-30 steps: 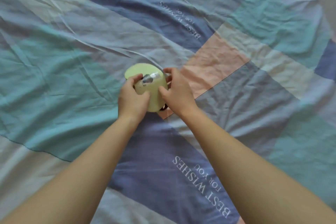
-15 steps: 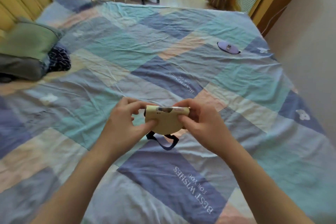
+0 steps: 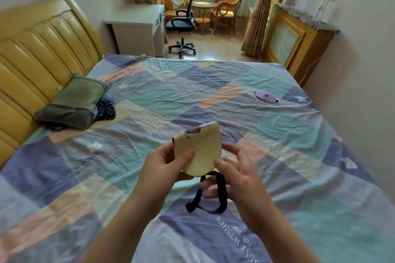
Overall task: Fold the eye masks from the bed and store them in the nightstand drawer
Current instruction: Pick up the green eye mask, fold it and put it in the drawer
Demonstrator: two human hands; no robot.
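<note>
A pale yellow eye mask (image 3: 199,149), folded in half, is held up above the patchwork bedspread (image 3: 149,100). My left hand (image 3: 164,164) pinches its left side with the thumb on the front. My right hand (image 3: 237,168) touches its lower right edge, fingers spread, while the mask's dark strap (image 3: 215,194) dangles in a loop in front of its fingers. A second, purple eye mask (image 3: 265,96) lies flat on the bed at the far right.
A green pillow (image 3: 72,104) on dark cloth lies by the yellow headboard (image 3: 38,49) at left. Beyond the bed stand a white nightstand (image 3: 136,28), an office chair (image 3: 183,25) and a radiator cover (image 3: 299,42). A wall runs along the right.
The folded yellow mask has been lifted off the bed and turned upright. My view has tilted up, so the room beyond the bed shows. The strap now hangs lower.
</note>
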